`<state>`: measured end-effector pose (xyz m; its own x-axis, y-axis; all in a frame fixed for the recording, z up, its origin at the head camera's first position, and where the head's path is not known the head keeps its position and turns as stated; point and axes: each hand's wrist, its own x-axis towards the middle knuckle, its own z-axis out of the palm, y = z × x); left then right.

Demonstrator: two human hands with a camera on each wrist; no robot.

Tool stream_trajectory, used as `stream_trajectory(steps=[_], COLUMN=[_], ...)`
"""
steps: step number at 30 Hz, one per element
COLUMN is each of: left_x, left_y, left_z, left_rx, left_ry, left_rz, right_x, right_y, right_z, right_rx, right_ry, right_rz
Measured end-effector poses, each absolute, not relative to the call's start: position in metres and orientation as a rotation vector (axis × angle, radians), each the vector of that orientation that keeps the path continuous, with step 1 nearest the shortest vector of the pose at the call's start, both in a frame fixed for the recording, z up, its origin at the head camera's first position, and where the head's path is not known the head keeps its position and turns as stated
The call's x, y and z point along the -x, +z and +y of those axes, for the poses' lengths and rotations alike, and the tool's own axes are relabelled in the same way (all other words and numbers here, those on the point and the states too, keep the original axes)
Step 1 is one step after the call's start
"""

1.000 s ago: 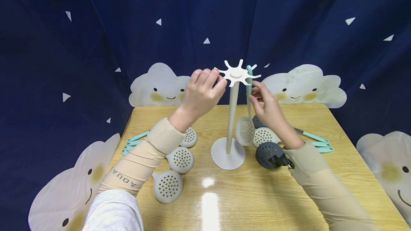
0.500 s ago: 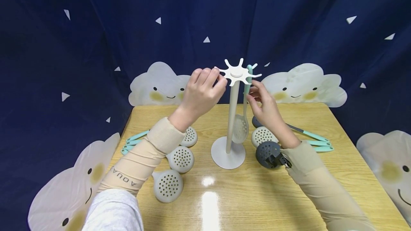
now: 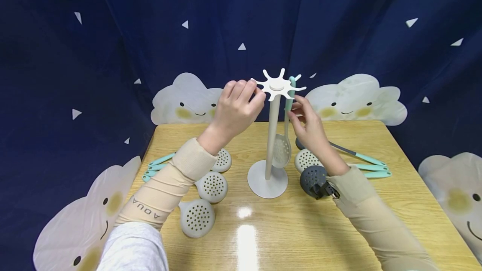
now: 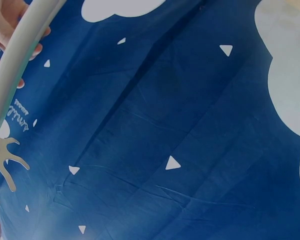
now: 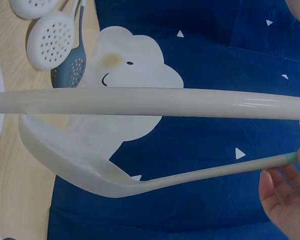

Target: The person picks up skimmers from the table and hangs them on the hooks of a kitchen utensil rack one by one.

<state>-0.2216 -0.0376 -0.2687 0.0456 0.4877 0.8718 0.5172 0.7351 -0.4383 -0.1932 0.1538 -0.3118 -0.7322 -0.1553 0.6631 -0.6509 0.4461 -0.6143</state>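
A white utensil stand (image 3: 268,179) rises mid-table, its top spreading into several hook arms. At its left side, my left hand (image 3: 237,106) has curled fingers gripping the tip of one arm. From a right-hand arm hangs a pale skimmer (image 3: 281,152) with a teal handle, its perforated bowl tilted close behind the pole (image 5: 150,102). My right hand (image 3: 310,124) pinches that handle below the hook; in the right wrist view, thumb and fingers (image 5: 272,192) meet at the teal end. Arms of the stand (image 4: 7,160) also show in the left wrist view.
Left of the stand lie several pale skimmers (image 3: 197,218) with teal handles (image 3: 154,166). To the right rest a pale skimmer (image 3: 306,159) and dark ones (image 3: 313,177), partly behind my right forearm. A dark blue curtain (image 3: 241,20) with cloud shapes backs the wooden table (image 3: 301,233).
My right hand has moved slightly left, swinging the skimmer's bowl from right of the pole to close behind it. The left hand and the stand have stayed in place.
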Motion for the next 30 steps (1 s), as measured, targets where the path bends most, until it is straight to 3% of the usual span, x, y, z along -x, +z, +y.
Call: stream_trajectory(steps=[30], left_x=[0.222], left_y=[-0.27], left_z=[-0.038], left_rx=[0.833], left_ry=[-0.036], left_rz=[-1.583], right_x=[0.205], right_y=[-0.328], right_z=[0.173], right_rx=[-0.723], right_ry=[1.208], right_rz=[-2.044])
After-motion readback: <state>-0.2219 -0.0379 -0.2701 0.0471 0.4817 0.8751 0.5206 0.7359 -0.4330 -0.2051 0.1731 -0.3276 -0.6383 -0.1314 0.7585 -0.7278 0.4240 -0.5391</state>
